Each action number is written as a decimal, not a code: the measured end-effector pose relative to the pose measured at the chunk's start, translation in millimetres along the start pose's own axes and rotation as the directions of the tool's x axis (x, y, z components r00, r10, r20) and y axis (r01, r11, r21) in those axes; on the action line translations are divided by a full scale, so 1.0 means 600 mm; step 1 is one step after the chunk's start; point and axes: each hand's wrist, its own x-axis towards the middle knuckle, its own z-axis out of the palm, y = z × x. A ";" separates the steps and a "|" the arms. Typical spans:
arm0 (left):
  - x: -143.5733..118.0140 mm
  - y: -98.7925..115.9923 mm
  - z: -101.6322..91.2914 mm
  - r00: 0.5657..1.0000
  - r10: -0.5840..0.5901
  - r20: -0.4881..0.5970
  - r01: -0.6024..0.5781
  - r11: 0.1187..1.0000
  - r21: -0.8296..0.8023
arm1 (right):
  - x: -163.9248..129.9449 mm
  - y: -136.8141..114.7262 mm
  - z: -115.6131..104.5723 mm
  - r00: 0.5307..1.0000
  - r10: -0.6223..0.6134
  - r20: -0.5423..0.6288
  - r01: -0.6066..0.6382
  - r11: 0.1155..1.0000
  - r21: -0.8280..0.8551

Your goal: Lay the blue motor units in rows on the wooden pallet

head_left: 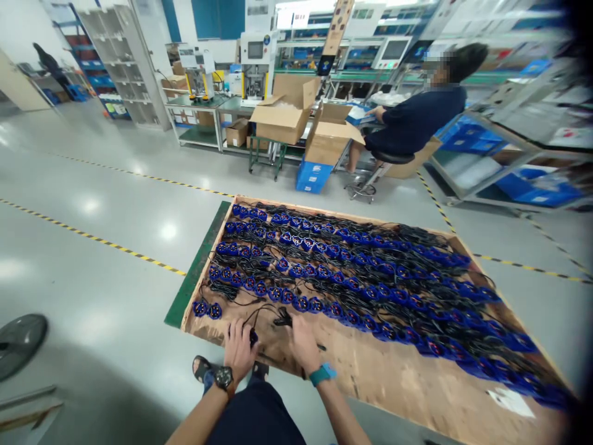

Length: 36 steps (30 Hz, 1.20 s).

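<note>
My left hand (pixel 239 347), with a watch on its wrist, is closed over a dark blue round part (pixel 253 336), mostly hidden under the fingers. My right hand (pixel 302 343), a teal band at its wrist, is closed on a folded bundle of black cable (pixel 282 317). A loop of cable runs between the two hands. Both are over the near left of a shallow wooden tray (pixel 370 364). Two blue round parts (pixel 207 309) sit just left of my left hand. Beyond, similar blue parts (pixel 296 271) lie in several rows with black cables between them.
A white paper (pixel 511 402) lies at the tray's near right. A green board edge (pixel 199 272) shows along its left side. Farther off are cardboard boxes (pixel 282 120), a blue crate (pixel 312 177), and a seated person (pixel 421 117) at a bench. A fan (pixel 21 346) stands at left.
</note>
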 end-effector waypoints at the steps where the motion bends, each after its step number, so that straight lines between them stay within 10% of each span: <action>1: -0.009 -0.007 -0.001 0.999 -0.023 -0.038 0.024 1.000 0.018 | 0.024 -0.020 0.000 0.996 -0.072 0.047 0.069 0.996 0.054; 8: -0.016 -0.008 0.015 0.978 -0.081 -0.191 0.112 0.982 0.154 | 0.216 -0.186 0.031 0.865 -0.402 0.299 0.389 0.915 0.106; 13: 0.006 -0.002 0.024 0.965 -0.128 -0.230 0.158 0.981 0.116 | 0.227 -0.234 0.050 0.873 -0.356 0.333 0.405 0.910 -0.090; 20: 0.029 -0.009 0.016 0.971 -0.125 -0.203 0.142 0.987 0.072 | 0.197 -0.215 0.039 0.870 -0.416 0.266 0.460 0.878 -0.130; 30: 0.033 -0.036 0.003 0.997 -0.004 -0.073 0.015 0.990 0.142 | 0.068 -0.124 0.030 0.974 -0.221 0.041 0.224 0.950 -0.218; 36: 0.053 -0.033 0.009 0.997 0.009 -0.079 0.005 0.984 0.178 | 0.088 -0.083 0.056 0.987 -0.153 -0.049 0.138 0.962 -0.237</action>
